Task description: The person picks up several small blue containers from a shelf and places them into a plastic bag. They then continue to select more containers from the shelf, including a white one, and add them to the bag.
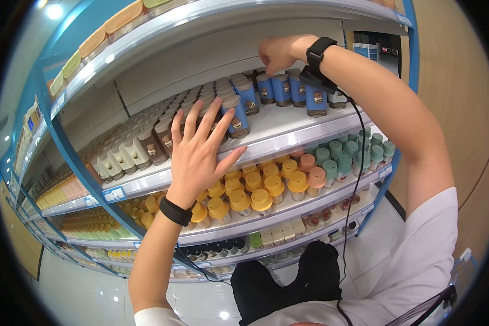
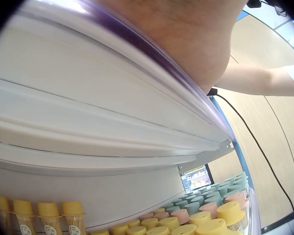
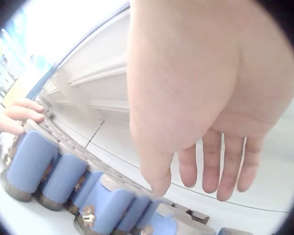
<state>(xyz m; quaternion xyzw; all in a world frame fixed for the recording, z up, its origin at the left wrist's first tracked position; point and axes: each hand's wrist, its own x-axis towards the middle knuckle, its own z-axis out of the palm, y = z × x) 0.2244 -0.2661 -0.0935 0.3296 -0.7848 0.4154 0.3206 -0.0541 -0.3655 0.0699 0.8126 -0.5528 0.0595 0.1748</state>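
Observation:
My left hand point(image 1: 196, 146) has its fingers spread over the front ends of rows of brown packs point(image 1: 149, 142) and blue packs point(image 1: 239, 126) with bear pictures; whether the fingertips touch them is unclear. Only its heel point(image 2: 191, 44) shows in the left wrist view, beside the shelf edge. My right hand point(image 1: 281, 52) reaches deep over the blue packs at the back. In the right wrist view this hand point(image 3: 201, 98) has its fingers extended downward, nothing held, the thumb tip close to the pack tops. Blue packs point(image 3: 63, 180) stand upright below it.
The shelf above point(image 1: 201, 22) overhangs the hands. A clear-edged shelf lip point(image 1: 288, 142) runs in front. Below stand yellow-lidded cups point(image 1: 240, 200) and green-lidded cups point(image 1: 344, 163). A blue upright point(image 1: 410, 60) is at the right; a black cable point(image 1: 358, 179) hangs from the right wrist.

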